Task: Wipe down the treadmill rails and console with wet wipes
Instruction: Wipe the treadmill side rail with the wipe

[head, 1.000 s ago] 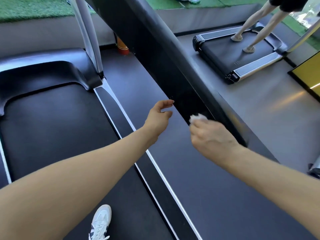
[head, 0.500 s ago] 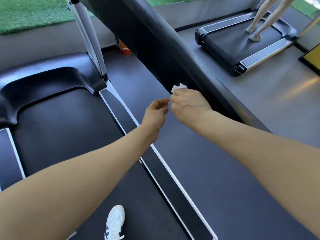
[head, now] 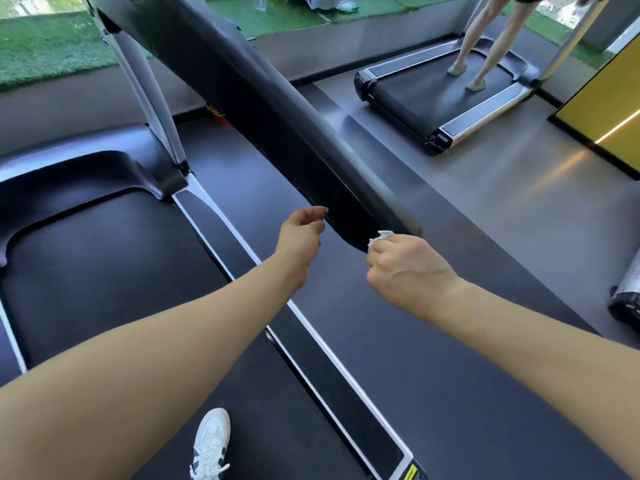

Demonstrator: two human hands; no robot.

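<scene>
A long black treadmill handrail [head: 277, 109] runs from the upper left down to the middle of the view. At its near end, my right hand [head: 408, 268] grips a crumpled white wet wipe [head: 379, 239] and presses it against the rail's lower tip. My left hand [head: 301, 233] hovers just left of the rail end, fingers loosely curled, holding nothing. The console is out of view.
I stand on a black treadmill belt [head: 104, 271] with a silver-edged side rail [head: 311, 323]; my white shoe [head: 211, 441] shows below. A silver upright [head: 149, 88] rises at left. Another person walks on a second treadmill [head: 443, 98] at upper right. A yellow panel [head: 606, 109] stands far right.
My right hand has slid the wipe back down the handrail to its near end, after being higher up half a second ago. My left hand has stayed beside the rail.
</scene>
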